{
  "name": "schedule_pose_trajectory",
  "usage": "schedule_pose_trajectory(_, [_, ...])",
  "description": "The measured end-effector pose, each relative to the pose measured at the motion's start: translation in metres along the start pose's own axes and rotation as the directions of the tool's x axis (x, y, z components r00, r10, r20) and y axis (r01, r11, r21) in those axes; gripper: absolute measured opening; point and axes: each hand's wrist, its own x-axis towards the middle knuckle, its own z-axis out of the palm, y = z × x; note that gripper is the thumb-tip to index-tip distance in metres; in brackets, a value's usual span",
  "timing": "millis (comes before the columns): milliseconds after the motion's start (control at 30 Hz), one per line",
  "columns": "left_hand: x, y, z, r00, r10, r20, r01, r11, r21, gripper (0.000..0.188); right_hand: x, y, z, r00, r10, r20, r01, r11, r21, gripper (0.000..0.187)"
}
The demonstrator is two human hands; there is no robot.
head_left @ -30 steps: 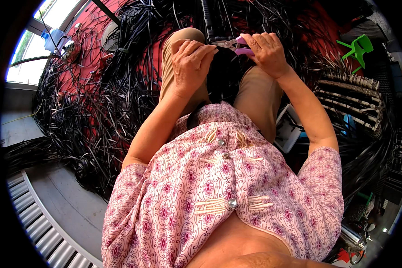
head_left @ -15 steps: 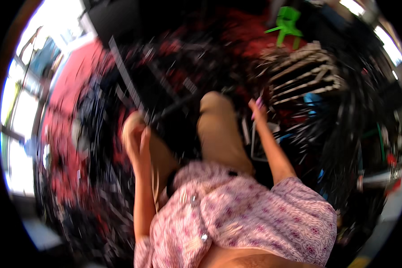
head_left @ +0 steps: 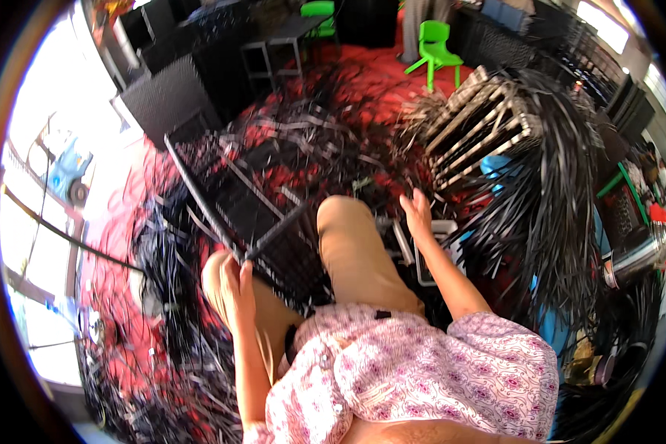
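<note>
My left hand [head_left: 238, 294] lies by my left knee, fingers extended and a little apart, with nothing visible in it. Just beyond its fingertips is the corner of a black frame with a woven panel [head_left: 292, 255], standing between my knees and reaching away to the far left. On the other side, my right hand [head_left: 417, 216] is raised past my right knee, open, with thumb and fingers apart. Beneath it, a white-rimmed tray [head_left: 420, 274] rests on the floor. Whether my left fingertips touch the frame I cannot tell.
Black strips [head_left: 555, 170] hang in a thick bundle at the right, beside a striped stack of slats [head_left: 485, 126]. More loose strips [head_left: 170, 296] cover the red floor. A green chair [head_left: 434, 50] stands far off. A metal flask [head_left: 636, 255] lies at the far right.
The view has shifted and sharpened, so the frame and chair sit lower or further left. A pink-purple thing seen at my right hand is no longer visible there. My left hand stays by the knee.
</note>
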Motion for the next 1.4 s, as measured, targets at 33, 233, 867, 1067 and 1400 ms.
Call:
schedule_pose_trajectory(33, [-0.002, -0.004, 0.001, 0.997, -0.023, 0.068, 0.019, 0.998, 0.061, 0.032, -0.005, -0.035, 0.006, 0.997, -0.034, 0.066, 0.029, 0.997, 0.077, 0.073])
schedule_pose_trajectory(233, [-0.014, -0.033, 0.026, 0.883, -0.261, 0.39, 0.459, 0.647, -0.609, 0.043, -0.063, -0.17, 0.019, 0.95, -0.077, 0.304, -0.075, 0.886, 0.458, 0.051])
schedule_pose_trajectory(867, [0.247, -0.058, 0.021, 0.914, -0.334, 0.231, 0.395, 0.598, -0.697, 0.042, -0.188, -0.131, 0.204, 0.342, 0.433, 0.834, -0.669, 0.736, -0.108, 0.04])
schedule_pose_trajectory(1067, [0.217, -0.059, 0.023, 0.926, -0.255, 0.28, 0.374, 0.495, -0.784, 0.034, -0.192, -0.165, 0.212, 0.44, -0.047, 0.897, -0.364, 0.904, 0.226, 0.027])
schedule_pose_trajectory(1400, [0.068, -0.002, 0.023, 0.884, -0.345, 0.315, 0.467, 0.636, -0.614, 0.034, -0.168, -0.283, 0.093, 0.367, -0.403, 0.839, -0.219, 0.839, 0.498, 0.028])
